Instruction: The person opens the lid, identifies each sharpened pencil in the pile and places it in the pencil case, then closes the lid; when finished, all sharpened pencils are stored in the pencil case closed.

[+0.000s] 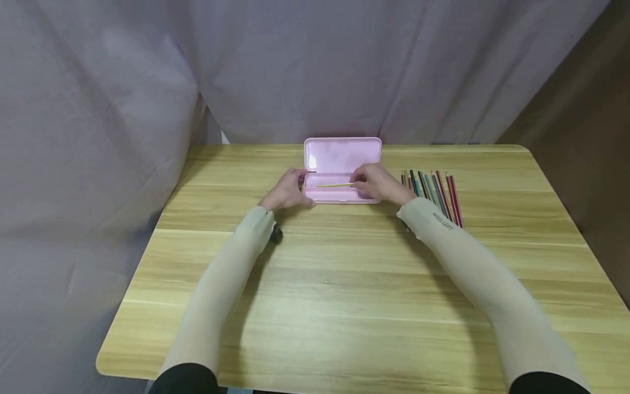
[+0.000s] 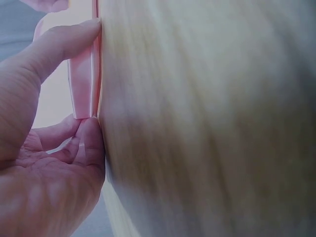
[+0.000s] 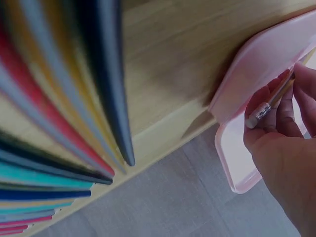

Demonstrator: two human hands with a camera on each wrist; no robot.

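Yellow pencil (image 1: 334, 185) lies left-right in case (image 1: 339, 156); right hand (image 1: 379, 183) pinches it; left hand (image 1: 287, 190) grips case

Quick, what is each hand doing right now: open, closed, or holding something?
Left hand: grips the left end of the pink case.
Right hand: pinches a yellow pencil over the open case.
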